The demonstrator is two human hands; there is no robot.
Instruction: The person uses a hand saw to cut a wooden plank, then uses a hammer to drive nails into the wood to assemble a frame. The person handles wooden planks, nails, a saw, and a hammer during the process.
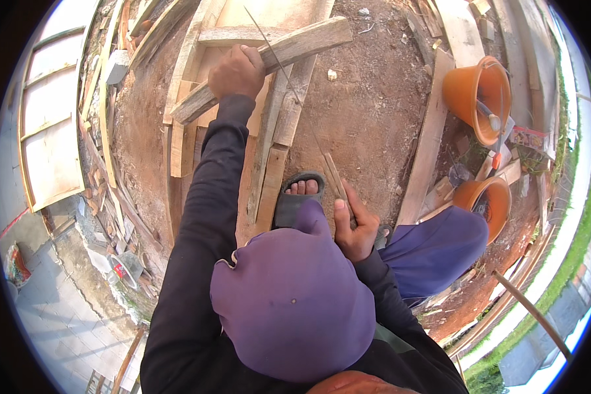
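Note:
My left hand (238, 72) is wrapped over a weathered wooden plank (312, 39), pressing it down near its middle. The plank lies slantwise across a long wooden frame (289, 118) made of boards. In my right hand (356, 230) is the wooden handle of a handsaw (333, 176), seen nearly edge-on. Its thin blade runs away from me and crosses the plank just right of my left hand. Whether the teeth have entered the wood cannot be made out.
At the right stand an orange bucket (452, 92) with a tool in it and a second orange bucket (466, 195). A long board (427, 144) lies on the dirt beside them. Scrap wood (105, 131) lines the left side. My sandalled foot (302, 190) stands beside the frame.

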